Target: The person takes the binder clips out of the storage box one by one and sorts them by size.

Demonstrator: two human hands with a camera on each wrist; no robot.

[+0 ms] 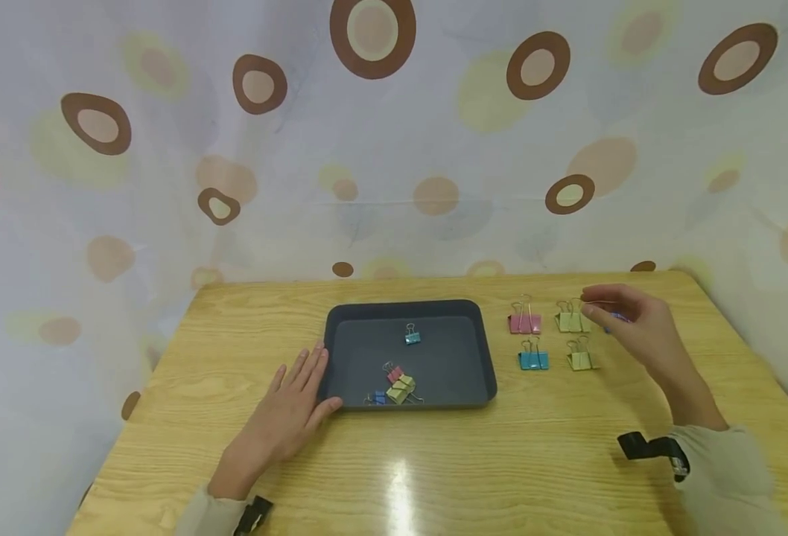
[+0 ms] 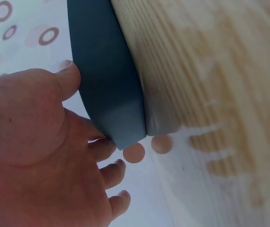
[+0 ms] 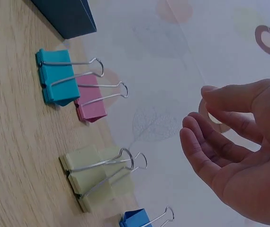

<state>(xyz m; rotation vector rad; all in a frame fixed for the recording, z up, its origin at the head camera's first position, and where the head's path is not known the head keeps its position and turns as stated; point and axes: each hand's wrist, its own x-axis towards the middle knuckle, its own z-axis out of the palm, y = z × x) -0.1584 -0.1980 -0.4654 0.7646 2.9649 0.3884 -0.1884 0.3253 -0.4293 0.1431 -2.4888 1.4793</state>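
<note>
My left hand (image 1: 287, 409) lies against the left side of a dark grey tray (image 1: 360, 346), fingers extended and thumb by the near corner. Inside the tray are a small teal binder clip (image 1: 412, 339), a pink clip (image 1: 395, 374), yellow clips (image 1: 402, 388) and a blue clip (image 1: 380, 397). Over the right of the table hovers my right hand (image 1: 635, 324), nearest a pale yellow clip (image 1: 571, 321) and a partly hidden blue clip (image 1: 617, 320). Its thumb and fingers (image 3: 194, 142) are apart, with nothing between them in the right wrist view.
Between the tray and the right hand stand a larger pink clip (image 1: 525, 323), a teal clip (image 1: 533, 360) and another pale yellow clip (image 1: 579, 360), handles up. A patterned cloth (image 1: 394, 246) hangs behind the wooden table (image 1: 501, 461).
</note>
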